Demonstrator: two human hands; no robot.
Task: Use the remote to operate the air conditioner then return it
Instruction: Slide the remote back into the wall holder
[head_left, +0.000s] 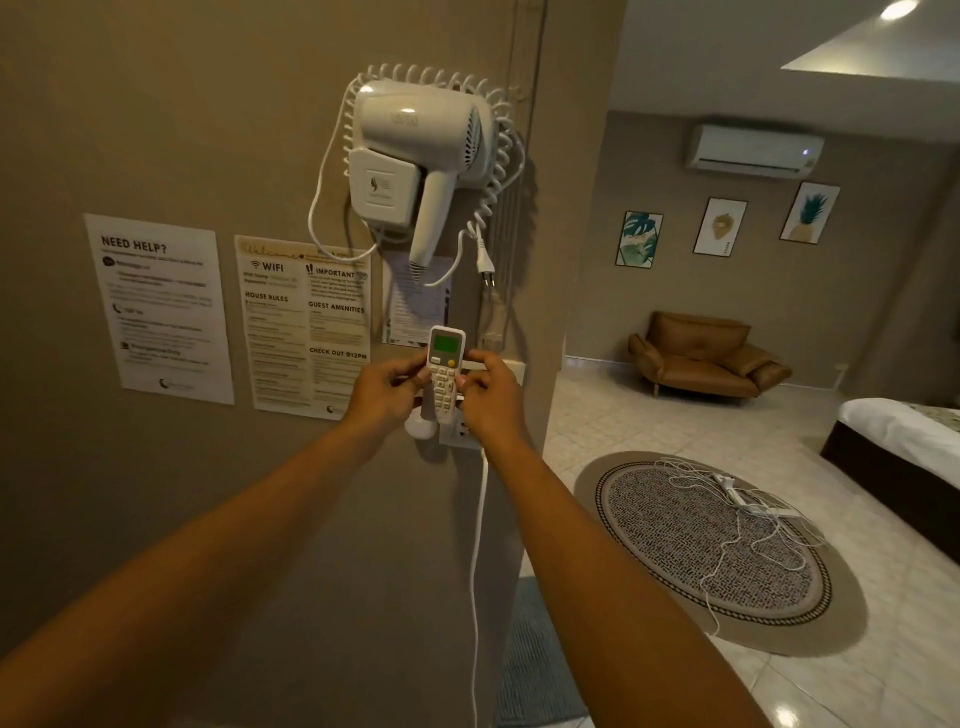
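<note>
Remote (444, 372) apparently between both hands' fingers (470, 383)

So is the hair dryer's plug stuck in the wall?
No, the hair dryer plug dangles loose on its curly cord beside the wall, its two prongs bare.

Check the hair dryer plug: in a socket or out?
Out. The hair dryer's plug dangles free on its coiled cord, prongs bare, against the wall.

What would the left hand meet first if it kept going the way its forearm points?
Probably the remote, which the left hand already grips; beyond it, the wall, though depth is unclear.
</note>
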